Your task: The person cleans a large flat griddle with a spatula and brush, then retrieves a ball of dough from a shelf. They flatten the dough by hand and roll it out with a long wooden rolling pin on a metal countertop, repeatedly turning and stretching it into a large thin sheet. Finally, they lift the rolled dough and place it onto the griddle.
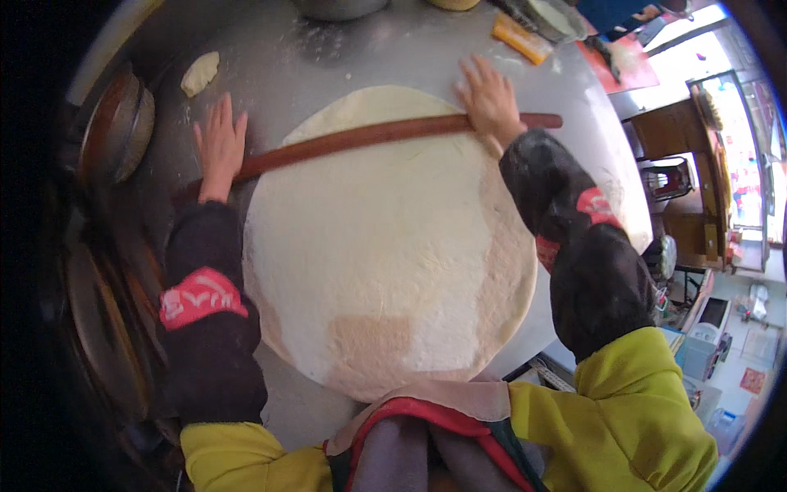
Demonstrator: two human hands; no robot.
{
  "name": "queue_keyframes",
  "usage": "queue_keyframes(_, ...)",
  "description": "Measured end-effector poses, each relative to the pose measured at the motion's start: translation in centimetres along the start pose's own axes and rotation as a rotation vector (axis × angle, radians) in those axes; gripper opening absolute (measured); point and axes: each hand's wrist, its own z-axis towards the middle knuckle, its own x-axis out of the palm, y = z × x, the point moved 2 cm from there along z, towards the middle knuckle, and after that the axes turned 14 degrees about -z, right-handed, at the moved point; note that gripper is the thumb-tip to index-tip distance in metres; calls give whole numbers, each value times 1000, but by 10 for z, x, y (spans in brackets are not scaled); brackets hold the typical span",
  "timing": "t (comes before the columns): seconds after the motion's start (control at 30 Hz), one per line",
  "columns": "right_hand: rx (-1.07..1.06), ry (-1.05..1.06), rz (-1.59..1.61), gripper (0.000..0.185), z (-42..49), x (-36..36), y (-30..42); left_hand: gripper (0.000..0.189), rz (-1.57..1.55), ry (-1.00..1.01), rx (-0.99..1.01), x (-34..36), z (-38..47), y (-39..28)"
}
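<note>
A large, thin round sheet of dough (369, 234) lies on the metal tabletop (270, 67) before me, with pale flour over much of it. Across its far part runs a long wooden rolling pin (369, 135), slanting slightly up to the right. My left hand (221, 144) rests flat at the pin's left part, beyond the dough's edge, fingers spread. Over the pin's right part lies my right hand (490, 101), blurred, with its fingers stretched forward and not wrapped round it. A small lump of dough (200, 74) sits beyond my left hand.
A round basin (132, 132) stands at the left. A metal bowl (341, 7) is cut off by the top rim. An orange block-like object (521, 39) lies at the far right, near a red board (633, 64) and part of another person (615, 15). Wooden furniture (670, 129) stands beyond.
</note>
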Motion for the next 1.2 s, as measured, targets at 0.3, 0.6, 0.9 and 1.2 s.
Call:
queue_keyframes(0.3, -332, 107, -61, 43, -162, -95, 20, 62, -31, 295, 280, -61, -147, -14)
queue_keyframes(0.6, 172, 168, 326, 41, -420, -173, 7, 65, -323, 86, 867, -115, -88, -180)
queue_keyframes(0.9, 293, 344, 281, 56, -456, -159, -38, 65, -392, 245, 818, 32, -78, -342)
queue_keyframes(1.2, 239, 345, 309, 62, -406, -127, -86, 71, -425, 336, 748, 4, -99, -445)
